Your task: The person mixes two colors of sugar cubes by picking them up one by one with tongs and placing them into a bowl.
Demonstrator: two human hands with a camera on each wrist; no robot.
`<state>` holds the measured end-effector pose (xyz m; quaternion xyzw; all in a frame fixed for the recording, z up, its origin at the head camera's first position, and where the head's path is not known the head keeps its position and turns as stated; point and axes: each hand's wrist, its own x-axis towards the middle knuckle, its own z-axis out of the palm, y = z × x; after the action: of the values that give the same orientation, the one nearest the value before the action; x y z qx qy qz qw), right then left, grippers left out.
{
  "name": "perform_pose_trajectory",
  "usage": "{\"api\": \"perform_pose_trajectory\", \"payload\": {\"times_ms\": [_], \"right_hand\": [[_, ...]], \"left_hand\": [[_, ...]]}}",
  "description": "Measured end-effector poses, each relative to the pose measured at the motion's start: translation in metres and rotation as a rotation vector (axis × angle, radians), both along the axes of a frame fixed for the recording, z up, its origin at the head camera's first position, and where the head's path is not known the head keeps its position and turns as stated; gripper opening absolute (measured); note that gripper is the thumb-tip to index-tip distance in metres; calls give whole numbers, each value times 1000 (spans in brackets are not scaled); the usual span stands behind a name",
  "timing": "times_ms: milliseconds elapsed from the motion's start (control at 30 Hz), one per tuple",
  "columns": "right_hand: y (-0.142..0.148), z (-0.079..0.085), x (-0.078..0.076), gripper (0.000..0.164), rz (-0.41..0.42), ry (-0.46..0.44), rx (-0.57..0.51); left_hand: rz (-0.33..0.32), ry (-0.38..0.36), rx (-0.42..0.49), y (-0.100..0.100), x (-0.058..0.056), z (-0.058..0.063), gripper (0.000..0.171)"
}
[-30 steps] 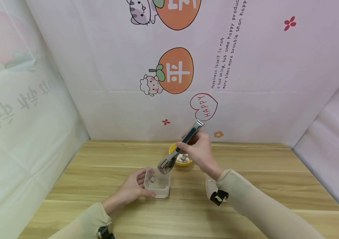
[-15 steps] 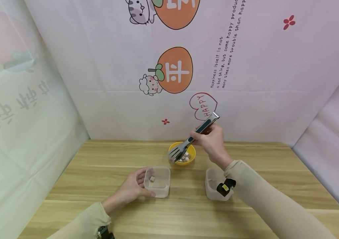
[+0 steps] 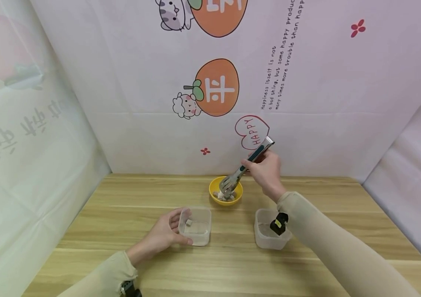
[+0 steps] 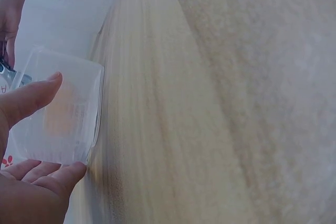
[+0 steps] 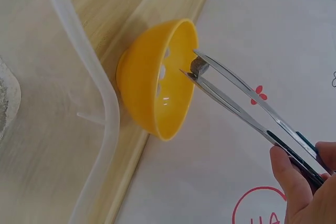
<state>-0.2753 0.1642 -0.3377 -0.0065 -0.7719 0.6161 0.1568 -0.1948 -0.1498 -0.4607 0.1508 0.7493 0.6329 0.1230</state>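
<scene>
My right hand (image 3: 266, 171) holds a pair of metal tongs (image 3: 258, 152) with dark grip inlays, thumb on one arm. Their slotted heads reach down into a yellow bowl (image 3: 226, 203) of small white and greyish cubes. In the right wrist view, a grey-brown cube (image 5: 199, 66) sits between the tong tips at the bowl's mouth. My left hand (image 3: 163, 232) holds a clear square plastic container (image 3: 200, 240) by its left side, thumb at the near side and fingers behind. One small pale cube (image 3: 189, 223) lies inside it.
A second clear container (image 3: 269, 243) stands to the right, partly under my right wrist; a grey-white piece (image 5: 8, 98) shows within it in the right wrist view. The wood-grain table (image 3: 232, 268) ends at a printed white backdrop (image 3: 151, 140) just behind the bowl.
My right hand has moved the tongs from over the left container back and right, and their heads have lowered into the yellow bowl. The left hand and its container stay put.
</scene>
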Motion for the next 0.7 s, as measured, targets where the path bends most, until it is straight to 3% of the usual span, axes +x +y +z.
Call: {"api": "perform_pose_trajectory", "payload": {"times_ms": [400, 700], "right_hand": [[-6, -6, -4, 27, -13, 39, 33], [-7, 2, 14, 27, 46, 108, 64]], "left_hand": [[0, 4, 16, 0, 0, -3, 101], [-5, 0, 19, -1, -1, -3, 102]]}}
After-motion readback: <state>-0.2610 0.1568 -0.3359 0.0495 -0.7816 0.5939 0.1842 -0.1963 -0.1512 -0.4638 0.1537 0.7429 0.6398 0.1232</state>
